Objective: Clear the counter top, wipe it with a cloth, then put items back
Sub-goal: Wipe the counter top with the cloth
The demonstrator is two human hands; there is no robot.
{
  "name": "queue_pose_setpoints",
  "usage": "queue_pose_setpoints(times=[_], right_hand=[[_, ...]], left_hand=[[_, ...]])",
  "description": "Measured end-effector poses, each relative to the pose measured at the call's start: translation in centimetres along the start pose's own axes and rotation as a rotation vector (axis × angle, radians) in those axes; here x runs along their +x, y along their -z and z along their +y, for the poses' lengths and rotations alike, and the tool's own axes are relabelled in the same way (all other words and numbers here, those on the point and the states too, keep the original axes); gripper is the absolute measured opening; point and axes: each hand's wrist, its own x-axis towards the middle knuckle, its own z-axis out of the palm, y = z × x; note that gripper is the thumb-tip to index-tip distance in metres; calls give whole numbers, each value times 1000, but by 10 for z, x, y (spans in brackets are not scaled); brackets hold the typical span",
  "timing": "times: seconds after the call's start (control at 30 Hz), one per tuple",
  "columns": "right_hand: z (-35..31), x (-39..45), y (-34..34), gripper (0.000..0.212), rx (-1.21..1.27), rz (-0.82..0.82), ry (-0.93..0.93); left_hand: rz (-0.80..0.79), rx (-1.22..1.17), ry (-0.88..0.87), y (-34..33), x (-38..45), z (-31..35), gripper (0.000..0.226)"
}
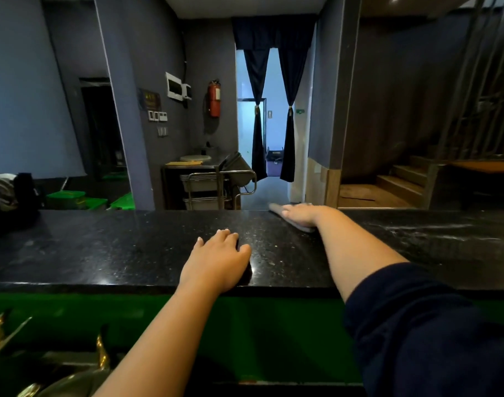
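Observation:
A black speckled stone counter top [130, 247] runs across the view. My right hand [301, 214] lies flat on a grey cloth [275, 208], pressing it onto the counter near the far edge. Only the ends of the cloth show past my fingers and wrist. My left hand [219, 260] rests palm down on the counter near the front edge, fingers slightly apart, holding nothing. Streaky marks show on the counter surface to the right.
A dark bag with pale fabric [7, 196] sits at the counter's far left end. Gold-coloured metal items [99, 353] lie below the counter's green front at lower left. Beyond the counter stand a steel trolley [216, 184], green boxes [70, 197] and wooden stairs [402, 179].

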Motion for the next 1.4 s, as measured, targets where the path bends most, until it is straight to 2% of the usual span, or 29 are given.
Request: queue_pose_setpoints(times=[0.1, 0.2, 0.27, 0.37, 0.43, 0.53, 0.63, 0.67, 0.73, 0.83, 0.93, 1.0, 1.1, 1.2, 1.23, 1.33, 1.4], right_hand=[[5, -24, 3, 72, -11, 20, -79], [-25, -65, -4, 66, -39, 7, 75], [-37, -97, -14, 61, -70, -24, 166], [-33, -136, -30, 51, -51, 35, 306], [-29, -166, -33, 46, 25, 97, 382], [-18, -201, -25, 40, 100, 162, 377], [7, -234, -9, 51, 168, 240, 295], [21, -243, -6, 58, 181, 251, 259], [56, -259, -4, 78, 139, 218, 175], [107, -274, -1, 104, 13, 122, 81], [144, -273, 2, 110, -35, 29, 55], [164, -266, 1, 112, -71, 8, 76], [187, -257, -2, 118, -86, 60, 157], [193, -254, -6, 133, -57, 119, 202], [193, -254, -7, 138, -46, 128, 201], [192, -253, -8, 140, -31, 117, 184], [192, -250, -7, 137, -25, 101, 178]], left_hand=[[3, -14, -8, 2, -1, 0, 54], [24, 162, -87, 3, -6, 2, 40], [31, 165, -75, 4, -9, 2, 36], [48, 65, -52, 6, -10, 4, 43], [58, -101, -16, 8, -12, 6, 49], [140, -225, -60, 6, -13, 13, 48], [241, -318, -170, 10, -20, 45, 47], [228, -331, -223, 10, -22, 63, 48], [101, -288, -291, 7, -26, 102, 53], [-113, -15, -130, -11, -24, 141, 83], [-134, 125, 22, -21, -14, 143, 91], [-131, 125, 58, -20, -7, 143, 90], [-140, 152, 70, -16, 16, 140, 95], [-212, 202, 19, -32, 69, 115, 122], [-227, 224, 18, -33, 85, 112, 123], [-246, 173, 185, -18, 90, 148, 73], [-248, 180, 286, -17, 106, 165, 68]])
